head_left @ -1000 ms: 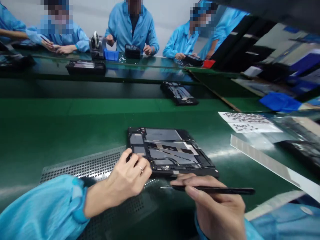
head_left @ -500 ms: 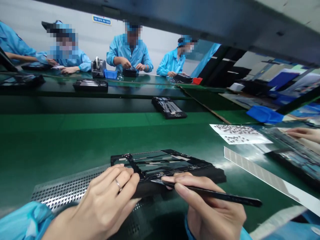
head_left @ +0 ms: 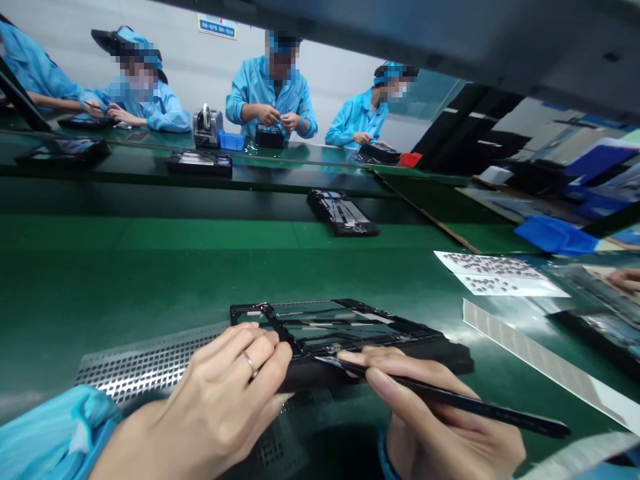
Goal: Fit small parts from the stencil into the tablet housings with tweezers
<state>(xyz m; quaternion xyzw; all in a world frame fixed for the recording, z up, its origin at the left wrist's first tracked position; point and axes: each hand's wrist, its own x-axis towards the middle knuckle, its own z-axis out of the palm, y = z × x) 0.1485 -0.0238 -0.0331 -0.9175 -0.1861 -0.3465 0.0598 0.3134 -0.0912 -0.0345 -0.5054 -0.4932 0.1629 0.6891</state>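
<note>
In front of me a black fixture (head_left: 425, 350) lies on the green bench, carrying an open electronic device (head_left: 320, 320) with thin dark strips inside. My left hand (head_left: 215, 400), with a ring on one finger, grips its near left corner, fingers pressed together over the edge. Black tweezers (head_left: 480, 407) sit in my right hand (head_left: 445, 420), pinched between thumb and fingers. Their tips rest at the device's near edge, close to my left fingertips. Whether the tips hold anything is too small to make out. A perforated sheet (head_left: 145, 360) lies left, partly behind my left hand.
To the right lie a white sheet with small dark pieces (head_left: 500, 273), a long pale strip (head_left: 540, 360) and another black fixture (head_left: 600, 333). A similar unit (head_left: 343, 213) sits beyond on the line. Several co-workers in blue work opposite; a grey beam (head_left: 425, 40) hangs overhead.
The view has shifted, so most things appear further right. My hands keep their places on the device, tweezers at its edge. The co-worker opposite at centre has brought both hands together.
</note>
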